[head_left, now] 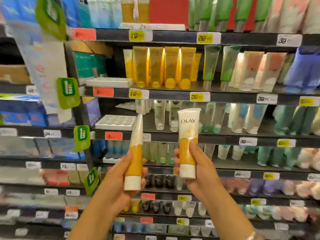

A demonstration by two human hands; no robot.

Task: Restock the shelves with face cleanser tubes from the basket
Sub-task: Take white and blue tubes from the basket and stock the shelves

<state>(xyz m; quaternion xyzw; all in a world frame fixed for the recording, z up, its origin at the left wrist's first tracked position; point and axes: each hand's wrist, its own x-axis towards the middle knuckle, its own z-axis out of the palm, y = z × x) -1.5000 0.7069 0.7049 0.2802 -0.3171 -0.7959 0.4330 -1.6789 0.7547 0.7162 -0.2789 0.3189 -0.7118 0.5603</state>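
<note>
I hold two white-and-yellow cleanser tubes up in front of the shelves, caps down. My left hand [121,172] grips the left tube [136,153], which is turned edge-on and leans right. My right hand [197,165] grips the right tube [187,141], upright with "OLAY" facing me. A row of matching yellow tubes [164,66] stands on the shelf [169,95] two levels above my hands. The basket is out of view.
A white plastic tray [115,122] lies on the shelf behind the left tube, another tray [109,82] one level up. Green, pink and blue tubes fill shelves to the right. Green promo tags [82,137] stick out from the upright at left.
</note>
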